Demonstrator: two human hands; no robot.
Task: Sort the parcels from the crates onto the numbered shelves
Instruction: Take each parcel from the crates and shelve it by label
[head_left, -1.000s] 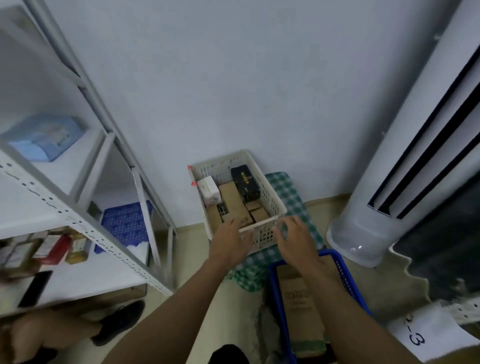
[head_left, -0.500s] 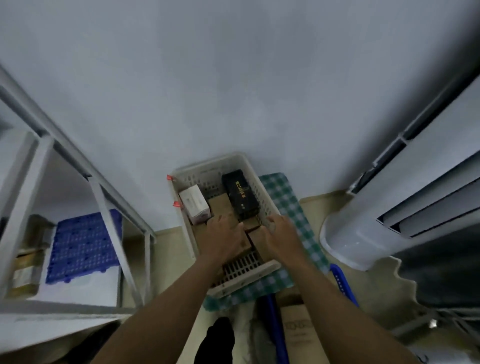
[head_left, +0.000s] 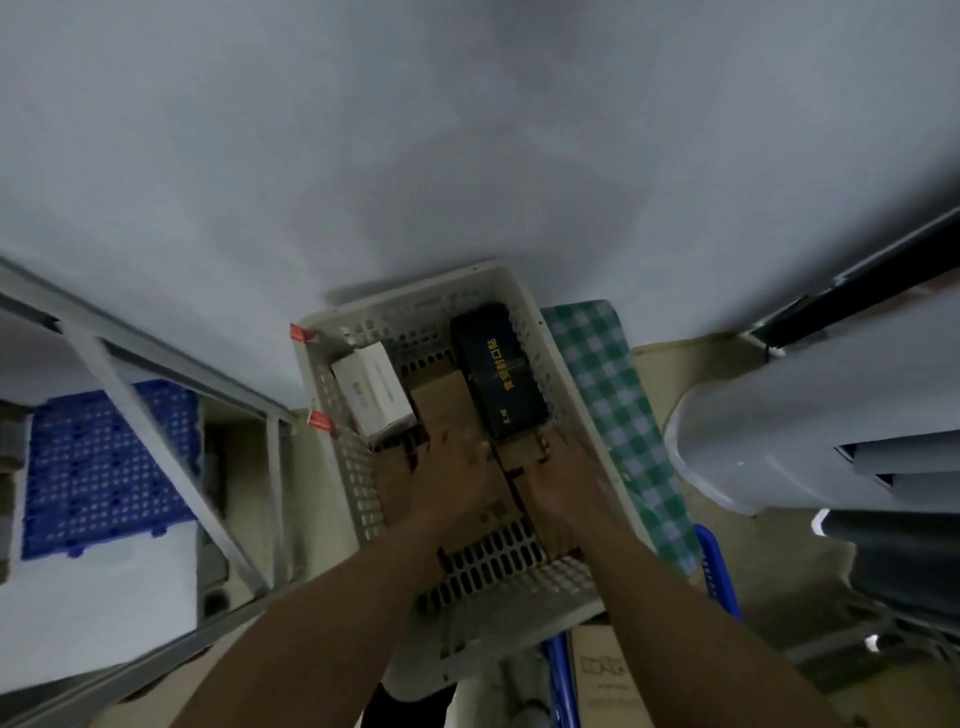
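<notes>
We judged picking underway: left hand (head_left: 451, 470) and right hand (head_left: 560, 475) lay on brown parcels (head_left: 440, 401) in the centre crate (head_left: 354, 480), grip too blurred to tell; next needed a firm lift.

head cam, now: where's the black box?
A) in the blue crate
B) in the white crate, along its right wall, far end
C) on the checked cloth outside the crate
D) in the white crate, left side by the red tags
B: the black box lies inside the white crate along its right wall, just beyond the right hand. The white box is the one by the red tags.
</notes>
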